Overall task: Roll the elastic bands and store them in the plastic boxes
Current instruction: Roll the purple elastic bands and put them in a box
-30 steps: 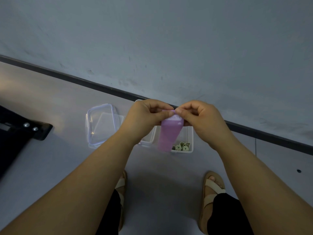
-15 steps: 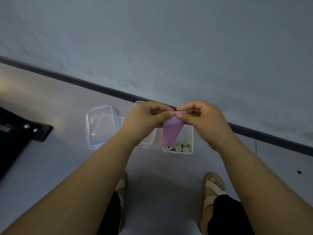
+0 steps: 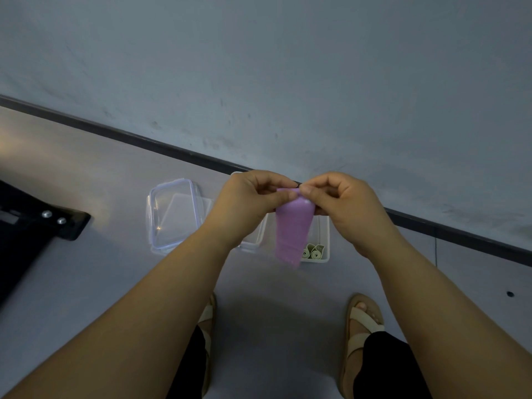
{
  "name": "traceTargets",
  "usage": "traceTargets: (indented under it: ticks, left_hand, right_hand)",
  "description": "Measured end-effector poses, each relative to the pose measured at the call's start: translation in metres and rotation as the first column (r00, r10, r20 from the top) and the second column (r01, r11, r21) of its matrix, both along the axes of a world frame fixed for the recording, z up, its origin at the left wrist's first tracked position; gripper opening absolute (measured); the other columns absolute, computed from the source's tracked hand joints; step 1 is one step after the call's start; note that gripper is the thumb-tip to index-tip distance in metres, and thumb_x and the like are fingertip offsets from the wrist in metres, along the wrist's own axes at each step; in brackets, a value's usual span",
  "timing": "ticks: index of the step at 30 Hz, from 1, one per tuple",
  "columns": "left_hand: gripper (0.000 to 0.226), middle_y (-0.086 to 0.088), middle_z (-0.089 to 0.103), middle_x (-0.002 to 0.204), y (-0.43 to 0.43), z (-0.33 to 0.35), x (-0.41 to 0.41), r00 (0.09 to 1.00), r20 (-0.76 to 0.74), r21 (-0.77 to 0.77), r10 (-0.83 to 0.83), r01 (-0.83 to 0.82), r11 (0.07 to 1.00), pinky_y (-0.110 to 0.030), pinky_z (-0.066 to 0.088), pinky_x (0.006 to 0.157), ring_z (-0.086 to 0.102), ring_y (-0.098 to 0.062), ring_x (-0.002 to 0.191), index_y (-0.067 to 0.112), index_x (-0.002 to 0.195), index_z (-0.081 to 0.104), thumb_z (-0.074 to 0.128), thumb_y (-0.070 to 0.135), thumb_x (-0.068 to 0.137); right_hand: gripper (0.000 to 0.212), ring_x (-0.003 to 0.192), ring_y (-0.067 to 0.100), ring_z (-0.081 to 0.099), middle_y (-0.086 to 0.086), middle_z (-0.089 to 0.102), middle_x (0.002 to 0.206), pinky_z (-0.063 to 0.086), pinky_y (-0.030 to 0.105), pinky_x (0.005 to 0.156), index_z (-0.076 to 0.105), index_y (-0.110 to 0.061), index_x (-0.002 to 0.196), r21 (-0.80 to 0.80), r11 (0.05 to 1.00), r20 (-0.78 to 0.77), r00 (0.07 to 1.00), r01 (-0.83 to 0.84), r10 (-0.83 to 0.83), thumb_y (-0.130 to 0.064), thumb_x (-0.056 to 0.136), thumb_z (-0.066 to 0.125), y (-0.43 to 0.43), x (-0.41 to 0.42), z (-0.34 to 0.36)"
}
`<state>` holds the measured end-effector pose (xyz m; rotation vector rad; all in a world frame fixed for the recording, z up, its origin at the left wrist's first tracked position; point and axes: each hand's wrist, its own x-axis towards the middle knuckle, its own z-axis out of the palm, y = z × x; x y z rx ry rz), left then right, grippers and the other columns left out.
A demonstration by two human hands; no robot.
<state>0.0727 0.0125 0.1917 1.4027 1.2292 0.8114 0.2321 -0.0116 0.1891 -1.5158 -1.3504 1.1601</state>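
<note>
A purple elastic band (image 3: pixel 292 231) hangs from my two hands in mid air above the floor. My left hand (image 3: pixel 249 203) pinches its top left edge and my right hand (image 3: pixel 342 201) pinches its top right, where a small roll shows. Below them on the floor stands a clear plastic box (image 3: pixel 324 240) with rolled green bands (image 3: pixel 313 251) inside. A second clear box (image 3: pixel 253 243) lies partly hidden under my left wrist.
A clear lid (image 3: pixel 172 214) lies on the floor left of the boxes. A black base with screws (image 3: pixel 43 223) juts in at the left edge. The wall and dark skirting (image 3: pixel 144 139) run behind. My sandalled feet (image 3: pixel 364 321) stand below.
The band's hanging tail is longer now than half a second ago, close to its length a second ago. Both hands stay at about the same place, still pinching the top.
</note>
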Motion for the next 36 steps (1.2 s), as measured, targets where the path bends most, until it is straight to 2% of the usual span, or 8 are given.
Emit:
traceTargets:
  ticks: [8, 14, 18, 21, 24, 29, 32, 36]
  left_hand:
    - [0.010, -0.005, 0.072, 0.084, 0.0002, -0.0017, 0.0002, 0.996, 0.084, -0.121, -0.026, 0.036, 0.992, -0.022, 0.057, 0.070, 0.069, -0.010, 0.075, 0.010, 0.093, 0.070, 0.065, 0.011, 0.085]
    - [0.009, -0.001, 0.071, 0.081, 0.0014, -0.0026, 0.0000, 1.000, 0.001, -0.045, -0.009, 0.009, 0.999, -0.018, 0.056, 0.065, 0.067, -0.006, 0.071, 0.020, 0.086, 0.069, 0.066, 0.012, 0.084]
    - [0.011, 0.000, 0.070, 0.078, 0.0017, -0.0037, 0.0001, 1.000, -0.007, -0.025, 0.014, -0.015, 1.000, -0.017, 0.056, 0.067, 0.065, -0.004, 0.069, 0.020, 0.085, 0.070, 0.068, 0.010, 0.082]
    - [0.011, 0.004, 0.070, 0.078, 0.0019, -0.0032, 0.0000, 0.999, -0.028, 0.007, 0.016, -0.016, 1.000, -0.012, 0.053, 0.068, 0.063, 0.002, 0.068, 0.020, 0.084, 0.071, 0.070, 0.010, 0.081]
    - [0.013, 0.008, 0.069, 0.078, 0.0016, -0.0028, -0.0001, 1.000, -0.017, 0.016, 0.012, -0.012, 1.000, -0.009, 0.050, 0.066, 0.062, 0.005, 0.068, 0.021, 0.083, 0.070, 0.070, 0.008, 0.080]
    - [0.013, -0.005, 0.072, 0.088, 0.0016, -0.0035, 0.0008, 0.993, 0.114, -0.110, 0.020, -0.008, 0.994, -0.024, 0.058, 0.074, 0.069, -0.013, 0.083, 0.013, 0.093, 0.068, 0.070, 0.012, 0.080]
    - [0.010, -0.001, 0.073, 0.081, 0.0026, -0.0041, 0.0002, 0.990, 0.139, -0.151, 0.018, 0.003, 0.988, -0.024, 0.058, 0.072, 0.069, -0.011, 0.077, 0.010, 0.091, 0.069, 0.068, 0.011, 0.081]
    - [0.009, 0.004, 0.072, 0.076, 0.0050, -0.0062, -0.0026, 0.988, 0.150, -0.177, 0.027, 0.000, 0.984, -0.022, 0.058, 0.071, 0.068, -0.007, 0.073, 0.015, 0.088, 0.067, 0.068, 0.009, 0.081]
  right_hand:
    - [0.015, 0.078, 0.003, 0.064, -0.006, 0.068, 0.083, 0.056, 0.021, 0.076, 0.065, -0.027, 0.081, 0.033, 0.999, -0.061, 0.998, 0.014, -0.012, -0.012, 0.082, 0.067, 0.0000, 0.0025, 0.0000]
    - [0.019, 0.079, 0.004, 0.064, -0.003, 0.068, 0.086, 0.055, 0.023, 0.079, 0.064, -0.027, 0.082, 0.038, 0.999, -0.072, 0.997, -0.002, 0.005, -0.007, 0.082, 0.066, -0.0002, 0.0019, -0.0008]
    - [0.008, 0.086, 0.015, 0.067, 0.004, 0.069, 0.092, 0.057, 0.029, 0.079, 0.064, -0.026, 0.086, -0.012, 1.000, -0.098, 0.995, 0.014, -0.016, -0.018, 0.085, 0.065, 0.0009, 0.0012, -0.0027]
    - [0.007, 0.079, 0.011, 0.068, -0.004, 0.070, 0.085, 0.058, 0.026, 0.075, 0.066, -0.024, 0.085, -0.044, 0.999, -0.057, 0.998, 0.017, -0.020, -0.025, 0.088, 0.060, 0.0010, 0.0008, -0.0027]
    - [0.007, 0.075, 0.008, 0.068, -0.004, 0.069, 0.083, 0.057, 0.021, 0.070, 0.065, -0.024, 0.083, -0.040, 0.999, -0.059, 0.998, 0.022, -0.024, -0.021, 0.087, 0.061, 0.0014, 0.0015, -0.0016]
    - [0.008, 0.083, 0.011, 0.068, 0.001, 0.070, 0.087, 0.057, 0.021, 0.072, 0.066, -0.024, 0.084, -0.054, 0.997, -0.145, 0.987, 0.061, -0.068, -0.016, 0.083, 0.066, 0.0019, 0.0024, -0.0014]
    - [0.014, 0.085, 0.014, 0.067, 0.002, 0.070, 0.087, 0.057, 0.025, 0.077, 0.066, -0.025, 0.083, -0.044, 0.997, -0.154, 0.986, 0.064, -0.070, -0.011, 0.082, 0.068, 0.0021, 0.0017, -0.0024]
    - [0.021, 0.082, 0.010, 0.067, -0.002, 0.069, 0.086, 0.057, 0.024, 0.078, 0.065, -0.025, 0.082, -0.031, 0.999, -0.156, 0.987, 0.044, -0.048, -0.004, 0.081, 0.067, 0.0017, 0.0008, -0.0010]
